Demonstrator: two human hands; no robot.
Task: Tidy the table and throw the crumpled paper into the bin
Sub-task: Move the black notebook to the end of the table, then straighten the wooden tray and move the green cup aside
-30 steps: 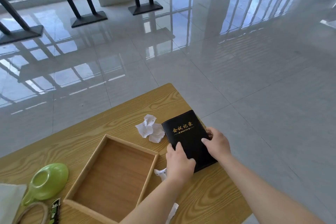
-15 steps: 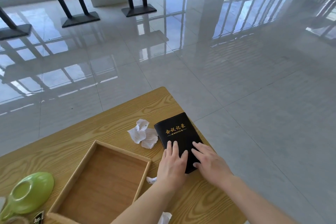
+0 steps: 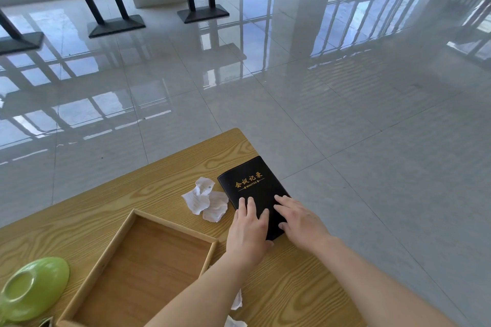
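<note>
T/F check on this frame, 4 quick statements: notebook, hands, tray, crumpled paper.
1. Both hands, left hand and right hand, lie flat on the black notebook. True.
2. The wooden tray holds crumpled paper. False: it is empty.
3. The crumpled paper lies beside the notebook on the table. True.
4. The notebook lies open. False: it is closed, cover up.

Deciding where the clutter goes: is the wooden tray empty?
Empty: the wooden tray shows only bare wood inside; its nearest corner is out of frame.
</note>
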